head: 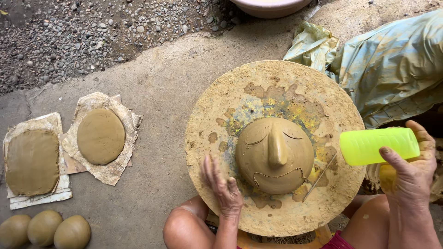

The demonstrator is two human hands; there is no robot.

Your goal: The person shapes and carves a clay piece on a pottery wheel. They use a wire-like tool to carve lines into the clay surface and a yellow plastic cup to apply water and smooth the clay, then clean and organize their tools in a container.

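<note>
I see a clay dome [275, 156], smooth, damp, slightly glossy, on a round board [217, 106] crusted with rough, matt dried clay. My right hand [413, 170], clay-smeared, grips a translucent neon-yellow plastic cup [376, 145]. Flat clay slabs [100, 136] look matt on crumpled paper [113, 173]. Clay balls [44, 228] are smooth. Concrete floor [157, 87] is rough.

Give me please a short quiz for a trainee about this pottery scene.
1. True or false: the right hand holds a yellow-green plastic cup.
2. What does the left hand rest on?
A. round clay-crusted board
B. flat clay disc
C. clay balls
3. What shape has the clay piece in the board's middle?

Key:
1. True
2. A
3. A dome with a face: closed eyes, long nose, mouth line.
</note>
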